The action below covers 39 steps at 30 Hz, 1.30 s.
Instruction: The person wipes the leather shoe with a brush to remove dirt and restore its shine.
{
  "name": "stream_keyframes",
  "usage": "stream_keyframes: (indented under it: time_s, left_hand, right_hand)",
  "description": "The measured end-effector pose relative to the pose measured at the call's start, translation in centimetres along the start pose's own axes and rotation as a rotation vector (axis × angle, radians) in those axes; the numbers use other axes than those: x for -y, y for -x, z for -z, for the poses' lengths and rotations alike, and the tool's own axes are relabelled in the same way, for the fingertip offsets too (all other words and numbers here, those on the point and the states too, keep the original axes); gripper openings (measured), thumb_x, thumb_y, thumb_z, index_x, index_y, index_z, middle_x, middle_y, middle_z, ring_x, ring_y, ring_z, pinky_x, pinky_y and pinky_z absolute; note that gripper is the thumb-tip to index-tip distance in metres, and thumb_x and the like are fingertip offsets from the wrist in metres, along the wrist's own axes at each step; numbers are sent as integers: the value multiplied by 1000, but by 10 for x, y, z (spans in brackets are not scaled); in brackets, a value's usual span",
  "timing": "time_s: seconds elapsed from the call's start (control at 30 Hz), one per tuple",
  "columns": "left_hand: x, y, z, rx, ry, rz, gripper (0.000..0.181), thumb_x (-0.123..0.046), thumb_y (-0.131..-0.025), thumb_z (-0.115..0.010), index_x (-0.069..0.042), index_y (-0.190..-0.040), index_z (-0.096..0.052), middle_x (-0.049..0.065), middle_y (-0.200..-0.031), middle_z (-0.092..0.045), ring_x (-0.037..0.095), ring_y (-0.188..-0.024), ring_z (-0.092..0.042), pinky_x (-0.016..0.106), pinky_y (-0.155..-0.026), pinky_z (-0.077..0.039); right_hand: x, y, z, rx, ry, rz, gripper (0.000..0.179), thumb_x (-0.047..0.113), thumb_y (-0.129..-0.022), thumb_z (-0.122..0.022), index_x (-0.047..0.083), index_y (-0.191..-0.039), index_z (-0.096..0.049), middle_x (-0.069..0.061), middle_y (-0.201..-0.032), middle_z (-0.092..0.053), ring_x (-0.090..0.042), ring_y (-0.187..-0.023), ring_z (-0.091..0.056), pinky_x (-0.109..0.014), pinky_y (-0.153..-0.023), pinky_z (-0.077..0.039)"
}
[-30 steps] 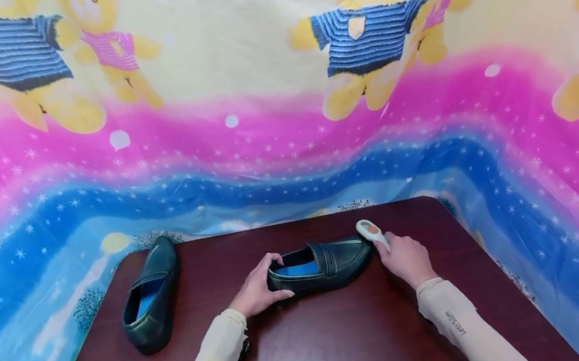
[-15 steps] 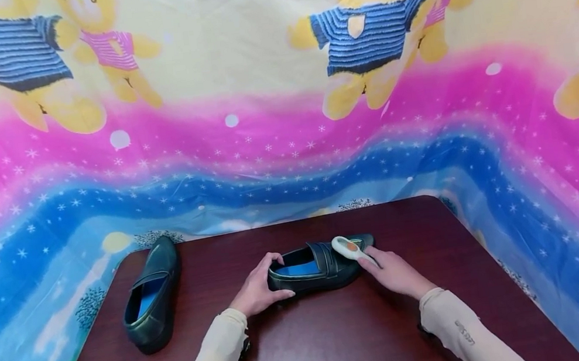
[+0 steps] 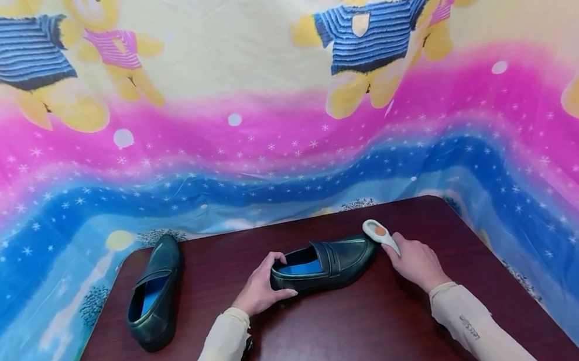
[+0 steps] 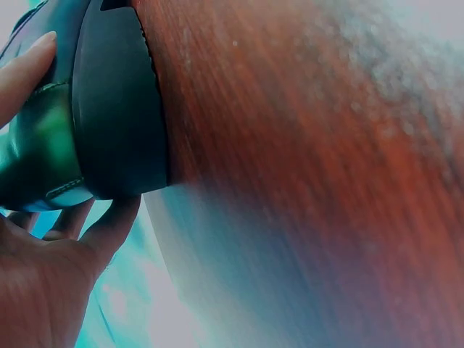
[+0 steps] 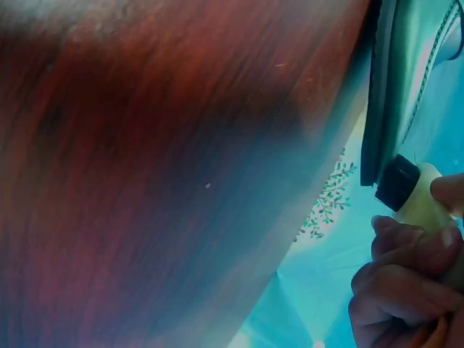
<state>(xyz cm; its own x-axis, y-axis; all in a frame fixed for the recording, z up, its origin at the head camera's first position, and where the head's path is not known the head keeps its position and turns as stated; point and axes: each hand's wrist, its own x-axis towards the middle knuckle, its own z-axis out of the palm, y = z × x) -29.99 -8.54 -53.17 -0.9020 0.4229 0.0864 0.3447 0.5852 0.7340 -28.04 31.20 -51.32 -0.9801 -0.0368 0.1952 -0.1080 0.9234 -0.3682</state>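
Observation:
A dark loafer point(image 3: 351, 262) with a blue insole lies on the table, its toe pointing right. My left hand point(image 3: 258, 288) grips it round the heel, thumb on the near side and fingers at the far side. In the left wrist view, the thumb presses the loafer's heel point(image 4: 119, 109). My right hand point(image 3: 418, 261) holds a white-handled brush point(image 3: 371, 228) with an orange spot on its back, at the tip of the toe. Dark bristles point(image 5: 399, 183) show beside the toe in the right wrist view; whether they touch it is hard to tell.
A second dark loafer point(image 3: 157, 294) stands at the table's left, toe toward the back. The dark red wooden table point(image 3: 327, 341) ends at a patterned cloth point(image 3: 264, 142) with bears and snowflakes, hanging behind and at both sides.
The brush went left over the loafer's upper toward the strap, then came back right to the toe tip. My left hand keeps its grip on the heel.

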Motion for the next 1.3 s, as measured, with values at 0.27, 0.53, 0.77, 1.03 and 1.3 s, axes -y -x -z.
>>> stream_keyframes:
  time_s: [0.27, 0.53, 0.77, 1.03, 1.3]
  left_hand:
    - [1, 0, 0, 3, 5, 0, 64, -35, -82, -89, -31, -128, -44, 2, -141, -52, 23, -120, -54, 49, -100, -50]
    - [1, -2, -1, 0, 0, 6, 65, -38, -82, -89, -34, -128, -43, 2, -142, -52, 24, -120, -55, 50, -101, -51]
    - [3, -2, -1, 6, 7, 7, 66, -38, -82, -89, -33, -129, -44, 2, -143, -51, 24, -121, -54, 50, -100, -50]
    - [3, -1, -3, -12, -16, -20, 64, -38, -81, -90, -33, -128, -46, 2, -140, -54, 22, -118, -56, 48, -97, -52]
    - [-2, -11, -5, -129, -103, -97, 60, -33, -77, -93, -22, -122, -54, -5, -119, -62, 15, -100, -58, 39, -90, -54]
  right_hand:
    - [8, 11, -3, 239, -235, 98, 33, 52, -108, -48, 20, -110, -55, 1, -75, -47, -14, -65, -46, -34, -68, -39]
    - [10, 18, -1, 312, -204, 181, 31, 58, -104, -51, 27, -111, -55, 9, -80, -52, -10, -74, -51, -35, -73, -41]
    - [-15, 11, 3, 157, -51, 136, 35, 46, -107, -54, 15, -121, -58, 2, -77, -56, -14, -64, -47, -35, -63, -39]
    - [-19, 5, 3, 44, -10, 30, 44, 36, -107, -56, 1, -134, -55, -11, -89, -68, -20, -66, -54, -39, -59, -45]
    - [-9, 1, 9, 45, -139, -4, 38, 45, -110, -47, 9, -119, -53, -3, -70, -48, -19, -57, -44, -34, -57, -37]
